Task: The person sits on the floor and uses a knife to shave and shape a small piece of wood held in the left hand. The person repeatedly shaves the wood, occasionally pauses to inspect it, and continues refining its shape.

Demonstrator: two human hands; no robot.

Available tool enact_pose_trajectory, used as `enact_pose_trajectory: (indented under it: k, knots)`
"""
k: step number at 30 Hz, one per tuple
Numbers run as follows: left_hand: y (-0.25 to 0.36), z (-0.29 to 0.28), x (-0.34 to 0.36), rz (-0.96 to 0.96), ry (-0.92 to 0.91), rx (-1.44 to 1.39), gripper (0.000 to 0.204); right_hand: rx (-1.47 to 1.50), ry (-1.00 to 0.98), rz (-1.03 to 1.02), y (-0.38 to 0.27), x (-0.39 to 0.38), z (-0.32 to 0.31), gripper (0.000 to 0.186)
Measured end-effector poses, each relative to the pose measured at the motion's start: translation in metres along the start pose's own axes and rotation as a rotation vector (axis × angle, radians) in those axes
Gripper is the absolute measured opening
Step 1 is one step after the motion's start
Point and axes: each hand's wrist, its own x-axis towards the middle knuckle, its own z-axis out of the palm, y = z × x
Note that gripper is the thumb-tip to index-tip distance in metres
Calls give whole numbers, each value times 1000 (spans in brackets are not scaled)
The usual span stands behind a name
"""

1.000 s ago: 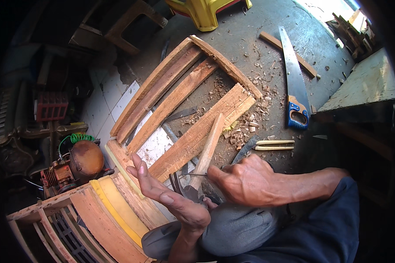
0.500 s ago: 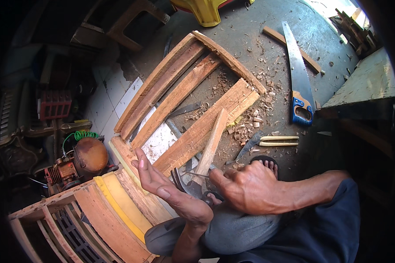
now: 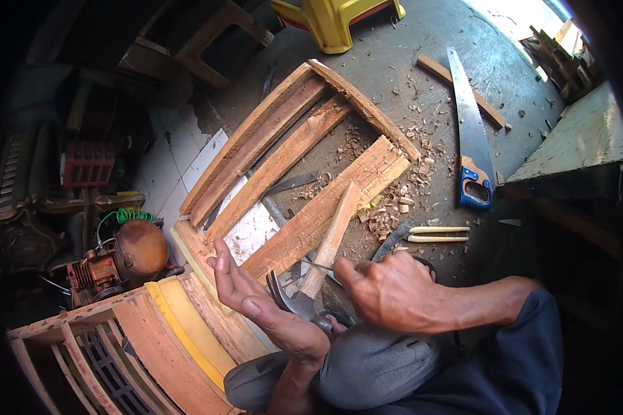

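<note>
Far left, in shadow: a red crate (image 3: 88, 164) and a small rust-orange engine (image 3: 121, 259) with a green coiled hose (image 3: 126, 216). Near left: a curved wooden frame (image 3: 152, 339) with a yellow strip, lying across the lower corner.

Centre floor: a slatted frame (image 3: 291, 152) of rough boards over white tiles, its long boards running from near-left to far-right. Shavings (image 3: 387, 200) are scattered around its right end.

Left hand (image 3: 256, 297): palm up, fingers spread and loosely curled, mostly open. It sits just beside the hammer head; I cannot tell whether it touches or supports it. It grips nothing that I can see.

Hammer (image 3: 322, 266): claw head (image 3: 287, 301) near, between the two hands and above the knee; the wooden handle runs up and away to the far right, its end over the frame's near board. The long axis points away from the body.

Right hand (image 3: 394, 294): closed in a fist, knuckles up, just right of the handle's lower part. A thin nail-like pin (image 3: 318, 265) shows at its fingertips, against the handle. It looks pinched there, but the grip itself is hidden.

Both hands flank the hammer head. The right is the one engaged, the left nearer the claw.

Right: two pale sticks (image 3: 437, 234), a handsaw (image 3: 472, 145) with a blue handle, a loose slat (image 3: 460, 90), and a yellow stool (image 3: 336, 19) far off.
</note>
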Motion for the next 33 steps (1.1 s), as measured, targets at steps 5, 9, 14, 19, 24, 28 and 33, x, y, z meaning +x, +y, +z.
enact_pose_trajectory:
  k: [5, 9, 14, 19, 24, 28, 33]
  knots:
    - [-4, -5, 4, -114, 3, -49, 59, 56, 71, 135, 51, 22, 18, 17]
    - [0, -1, 10, -86, 80, 29, 52, 225, 72, 143, 23, 7, 44, 15]
    - [-20, -14, 19, 46, 45, 178, 52, 234, 167, 142, 46, 25, 57, 16]
    - [-11, -5, 17, 80, 104, 67, 55, 292, 281, 109, 21, 23, 72, 20]
    - [-10, 3, 19, 60, 88, 15, 56, 418, 252, 316, 47, 34, 79, 12]
    - [-13, -2, 19, 22, 98, 63, 56, 550, 348, -85, -18, 13, 59, 19]
    - [-17, -5, 16, 74, 35, 114, 55, 437, 427, 273, 43, 39, 97, 17]
